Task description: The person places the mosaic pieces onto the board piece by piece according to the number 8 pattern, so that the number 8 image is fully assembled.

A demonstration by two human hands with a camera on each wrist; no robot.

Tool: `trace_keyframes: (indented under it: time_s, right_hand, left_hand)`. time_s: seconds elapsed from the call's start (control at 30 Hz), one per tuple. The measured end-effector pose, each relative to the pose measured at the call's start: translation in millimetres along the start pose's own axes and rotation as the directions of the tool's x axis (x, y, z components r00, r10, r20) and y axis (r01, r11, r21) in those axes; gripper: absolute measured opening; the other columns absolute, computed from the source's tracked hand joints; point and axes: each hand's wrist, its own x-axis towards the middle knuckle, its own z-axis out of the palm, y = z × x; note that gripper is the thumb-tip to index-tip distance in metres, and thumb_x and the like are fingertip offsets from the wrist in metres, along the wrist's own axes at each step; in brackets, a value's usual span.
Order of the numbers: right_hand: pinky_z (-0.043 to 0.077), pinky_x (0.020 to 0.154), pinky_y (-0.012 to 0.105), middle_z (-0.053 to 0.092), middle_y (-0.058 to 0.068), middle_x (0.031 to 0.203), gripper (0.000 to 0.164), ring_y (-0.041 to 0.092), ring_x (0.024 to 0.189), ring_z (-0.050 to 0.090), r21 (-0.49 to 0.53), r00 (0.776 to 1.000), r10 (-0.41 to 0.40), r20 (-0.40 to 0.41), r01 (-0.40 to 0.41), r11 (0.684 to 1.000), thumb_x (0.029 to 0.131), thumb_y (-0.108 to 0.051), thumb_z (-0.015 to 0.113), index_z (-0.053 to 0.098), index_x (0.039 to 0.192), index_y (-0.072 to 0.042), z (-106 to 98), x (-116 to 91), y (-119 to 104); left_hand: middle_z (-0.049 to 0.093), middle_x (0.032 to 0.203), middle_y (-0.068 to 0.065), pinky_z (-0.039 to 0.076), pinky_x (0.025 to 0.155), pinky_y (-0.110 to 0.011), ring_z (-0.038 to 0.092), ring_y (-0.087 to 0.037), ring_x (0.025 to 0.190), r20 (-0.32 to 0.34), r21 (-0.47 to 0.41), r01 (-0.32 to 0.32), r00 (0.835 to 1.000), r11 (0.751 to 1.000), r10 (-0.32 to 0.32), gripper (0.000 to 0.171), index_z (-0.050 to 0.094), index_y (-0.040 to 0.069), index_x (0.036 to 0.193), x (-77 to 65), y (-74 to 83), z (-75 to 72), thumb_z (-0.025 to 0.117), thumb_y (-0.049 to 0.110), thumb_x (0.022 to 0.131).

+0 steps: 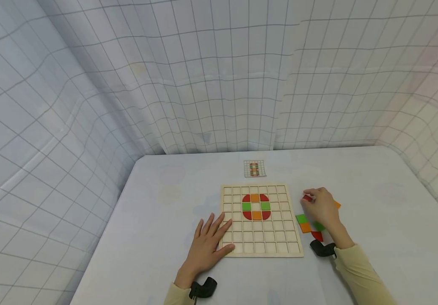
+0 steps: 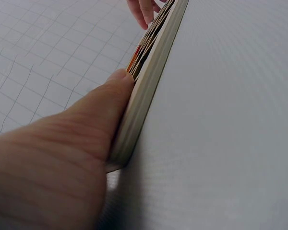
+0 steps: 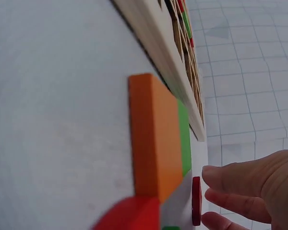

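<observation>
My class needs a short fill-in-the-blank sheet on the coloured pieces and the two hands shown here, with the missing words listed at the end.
1. In the head view, the left hand rests over the ____ edge of the grid board.
2. The left and right side pieces of the ring on the grid board are ____.
3. Orange pieces in the ring number ____.
4. The loose piece at the fingertips of the right hand is ____.

Missing words: left; green; two; red.
</observation>
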Motion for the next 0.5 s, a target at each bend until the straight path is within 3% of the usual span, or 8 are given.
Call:
trace_keyframes:
  time_s: [0.23,0.5]
  right_hand:
    - [0.043,0.057,0.034,0.058,0.015,0.083,0.016,0.027,0.072,0.053,-0.008,0.999,-0.032,0.036,0.032,0.999,0.083,-0.007,0.070,0.070,0.092,0.006,-0.9,-1.5,3.6]
    - [0.045,0.061,0.035,0.058,0.010,0.078,0.014,0.024,0.071,0.052,0.025,0.985,0.023,0.170,-0.028,0.999,0.082,-0.009,0.072,0.065,0.083,0.003,-6.6,-1.3,4.0]
  left_hand:
    - [0.029,0.153,-0.006,0.006,0.109,-0.056,0.017,-0.034,0.140,-0.002,-0.003,0.001,1.000,1.000,-0.001,0.067,0.040,0.018,0.147,-0.6,1.4,0.3,0.057,0.049,0.090]
    - [0.029,0.153,-0.006,0.007,0.109,-0.056,0.018,-0.034,0.140,-0.014,0.015,0.002,1.000,1.000,-0.002,0.066,0.041,0.019,0.146,-0.5,-0.5,2.0,0.056,0.051,0.090]
